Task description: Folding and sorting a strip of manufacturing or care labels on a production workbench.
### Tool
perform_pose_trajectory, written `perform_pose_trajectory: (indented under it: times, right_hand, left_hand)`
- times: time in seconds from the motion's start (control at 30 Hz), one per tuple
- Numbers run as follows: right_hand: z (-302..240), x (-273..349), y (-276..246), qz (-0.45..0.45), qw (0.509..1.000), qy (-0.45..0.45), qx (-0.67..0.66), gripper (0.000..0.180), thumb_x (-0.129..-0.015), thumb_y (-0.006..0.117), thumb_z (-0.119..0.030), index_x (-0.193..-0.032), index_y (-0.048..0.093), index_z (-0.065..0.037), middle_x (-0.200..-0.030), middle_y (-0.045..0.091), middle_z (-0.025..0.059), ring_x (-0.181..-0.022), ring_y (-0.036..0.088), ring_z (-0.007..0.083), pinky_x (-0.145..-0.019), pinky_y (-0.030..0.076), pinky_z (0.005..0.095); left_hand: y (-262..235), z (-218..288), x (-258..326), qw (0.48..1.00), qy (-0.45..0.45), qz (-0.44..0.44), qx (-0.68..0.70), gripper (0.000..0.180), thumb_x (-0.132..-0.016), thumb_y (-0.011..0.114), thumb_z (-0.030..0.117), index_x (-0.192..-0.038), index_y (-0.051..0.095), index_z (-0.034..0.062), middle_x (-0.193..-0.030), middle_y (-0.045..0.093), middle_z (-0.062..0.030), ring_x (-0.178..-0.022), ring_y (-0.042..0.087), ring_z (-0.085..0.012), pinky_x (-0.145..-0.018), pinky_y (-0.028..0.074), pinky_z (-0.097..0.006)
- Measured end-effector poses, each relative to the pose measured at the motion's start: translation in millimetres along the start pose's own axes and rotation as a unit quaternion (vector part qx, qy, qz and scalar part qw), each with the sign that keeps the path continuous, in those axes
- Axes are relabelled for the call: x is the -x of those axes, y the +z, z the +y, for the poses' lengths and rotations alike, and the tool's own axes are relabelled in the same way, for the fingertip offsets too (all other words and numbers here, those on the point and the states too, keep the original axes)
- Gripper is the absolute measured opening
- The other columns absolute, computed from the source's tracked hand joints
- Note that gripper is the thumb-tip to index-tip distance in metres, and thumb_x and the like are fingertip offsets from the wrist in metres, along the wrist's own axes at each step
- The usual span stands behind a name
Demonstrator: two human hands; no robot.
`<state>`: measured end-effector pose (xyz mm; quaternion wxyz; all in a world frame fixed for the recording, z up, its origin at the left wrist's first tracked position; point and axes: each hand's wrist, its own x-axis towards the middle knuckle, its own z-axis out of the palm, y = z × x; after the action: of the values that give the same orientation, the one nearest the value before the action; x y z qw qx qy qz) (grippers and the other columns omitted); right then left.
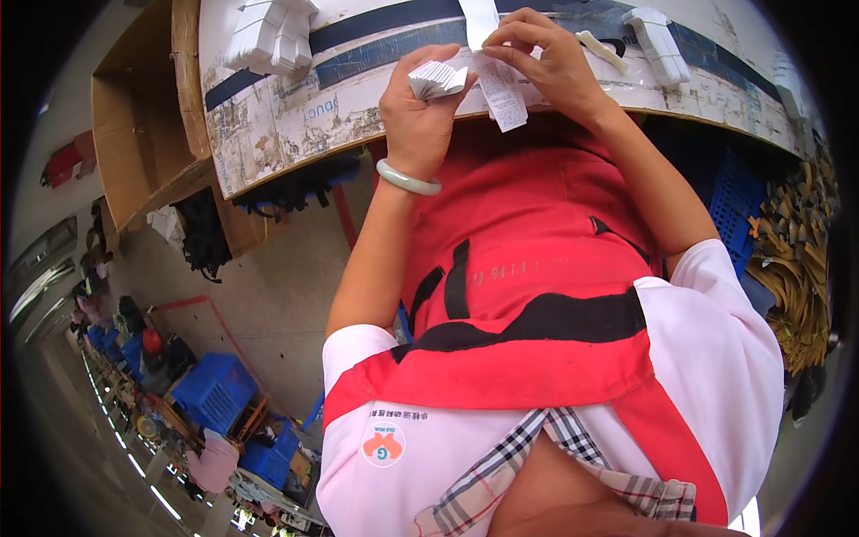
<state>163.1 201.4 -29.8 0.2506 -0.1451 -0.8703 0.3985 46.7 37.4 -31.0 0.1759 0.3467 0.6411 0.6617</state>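
My left hand (pixel 419 116) is closed around a thick stack of folded white paper labels (pixel 437 80), whose edges fan out above the fingers. Right beside it, my right hand (pixel 553 64) pinches a white printed label strip (pixel 505 97) between thumb and fingers. The strip's printed lower end hangs over the table's near edge. Another white paper length (pixel 480 21) runs up from the pinch toward the far side. Both hands are just above the near edge of a worktable (pixel 268 134) covered with scuffed, taped cardboard.
Bundles of folded white labels lie at the table's left (pixel 268 38) and right (pixel 659 46). A thin cream-coloured stick-like item (pixel 602 51) is by my right hand. A cardboard box (pixel 148 134) stands left; a blue crate (pixel 735 210) and stacked brown pieces (pixel 787 286) are right.
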Motion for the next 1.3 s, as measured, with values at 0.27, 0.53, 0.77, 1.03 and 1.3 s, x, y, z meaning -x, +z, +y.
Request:
perform_pose_trajectory:
  times: [0.27, 0.53, 0.77, 1.03, 1.3]
  right_hand:
    - [-40.1, 6.7, -13.8, -0.07, 0.985, 0.072, -0.142, 0.016, -0.091, 0.067, -0.015, -0.101, 0.069, -0.002, -0.095, 0.065, 0.0021, -0.088, 0.06, 0.01, -0.08, 0.049, 0.024]
    - [-40.1, 7.7, -13.8, -0.087, 0.984, 0.064, -0.14, 0.018, -0.092, 0.066, -0.014, -0.099, 0.068, 0.002, -0.088, 0.068, 0.0055, -0.085, 0.064, 0.0126, -0.081, 0.052, 0.0259]
    - [-60.3, 8.0, -30.1, -0.25, 0.868, 0.224, -0.366, 0.017, -0.088, 0.071, -0.019, -0.092, 0.068, -0.004, -0.082, 0.061, -0.0001, -0.071, 0.053, 0.0063, -0.068, 0.044, 0.0206]
    - [-61.3, 50.8, 5.1, -0.153, 0.906, 0.245, -0.311, 0.02, -0.092, 0.066, -0.017, -0.101, 0.068, 0.001, -0.08, 0.065, 0.0045, -0.07, 0.061, 0.0082, -0.068, 0.05, 0.0218]
    - [-81.7, 79.0, 8.6, -0.178, 0.965, 0.117, -0.152, 0.035, -0.094, 0.062, -0.021, -0.128, 0.059, -0.012, -0.104, 0.056, 0.0082, -0.084, 0.063, 0.0197, -0.078, 0.051, 0.0286]
  left_hand:
    - [-12.5, 14.0, 3.2, 0.995, -0.061, -0.065, 0.041, 0.019, -0.082, 0.067, -0.005, -0.098, 0.072, 0.0019, -0.086, 0.07, -0.0015, -0.079, 0.062, -0.0066, -0.07, 0.051, -0.022]
    - [-10.1, 9.8, 7.1, 0.988, -0.102, -0.071, 0.097, 0.013, -0.084, 0.068, 0.001, -0.098, 0.071, 0.0008, -0.082, 0.068, -0.0011, -0.073, 0.06, -0.0052, -0.063, 0.049, -0.021]
    - [-14.3, 19.8, 14.5, 0.904, -0.317, -0.133, 0.252, 0.026, -0.094, 0.065, 0.025, -0.097, 0.066, -0.0005, -0.071, 0.062, -0.0043, -0.05, 0.047, -0.006, -0.042, 0.032, -0.019]
    - [-9.8, 26.7, 61.8, 0.837, -0.376, -0.179, 0.354, 0.045, -0.095, 0.058, 0.045, -0.103, 0.06, 0.0011, -0.084, 0.066, -0.0083, -0.071, 0.066, -0.0161, -0.063, 0.055, -0.026]
    - [-12.0, 21.3, 100.1, 0.823, -0.403, -0.139, 0.375, 0.017, -0.099, 0.057, 0.019, -0.102, 0.058, 0.003, -0.077, 0.058, -0.0046, -0.07, 0.064, -0.0173, -0.061, 0.053, -0.027]
